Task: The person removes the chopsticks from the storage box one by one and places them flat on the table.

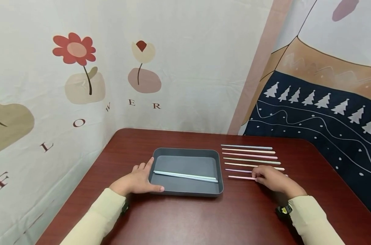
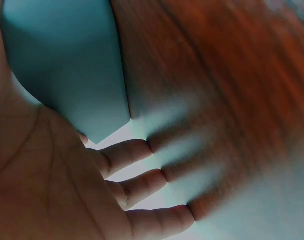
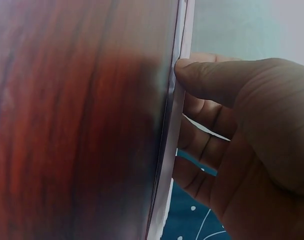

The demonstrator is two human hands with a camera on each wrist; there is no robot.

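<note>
A grey rectangular tray sits on the table, with two pale blue chopsticks lying across it close together. My left hand spreads around the tray's left front corner, thumb along the front rim. In the left wrist view the palm is beside the tray's wall, fingertips touching the tabletop. To the right, my right hand pinches the nearest pink chopstick between thumb and fingers. The right wrist view has the thumb pressed on that stick; its right end is hidden behind the hand in the head view.
Beyond the right hand, several chopsticks lie in a roughly parallel row: purple, cream, green, another pink, yellow and blue. Printed curtains stand behind the reddish-brown table.
</note>
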